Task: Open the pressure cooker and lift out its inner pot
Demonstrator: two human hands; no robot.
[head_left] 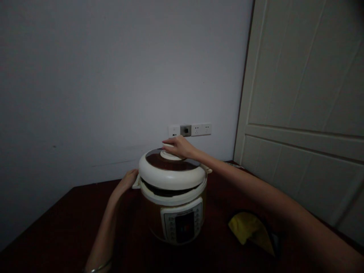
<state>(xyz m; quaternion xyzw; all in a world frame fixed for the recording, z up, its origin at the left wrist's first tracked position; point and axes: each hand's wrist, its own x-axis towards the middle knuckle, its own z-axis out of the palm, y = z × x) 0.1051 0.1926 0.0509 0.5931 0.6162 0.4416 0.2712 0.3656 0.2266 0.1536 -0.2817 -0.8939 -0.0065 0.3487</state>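
An electric pressure cooker [182,216] with a brown body and a white control panel stands on a dark wooden table [57,231]. Its white lid [170,170] with a dark brown top sits slightly raised, leaving a dark gap above the pot's rim. My right hand [178,147] is closed over the white knob on top of the lid. Over at the cooker's left side, my left hand [127,181] grips the side handle. A bangle shows on my left wrist.
A yellow cloth [250,230] lies on the table right of the cooker. A row of wall sockets [190,130] sits on the grey wall behind. A cream panelled door [304,113] stands at the right.
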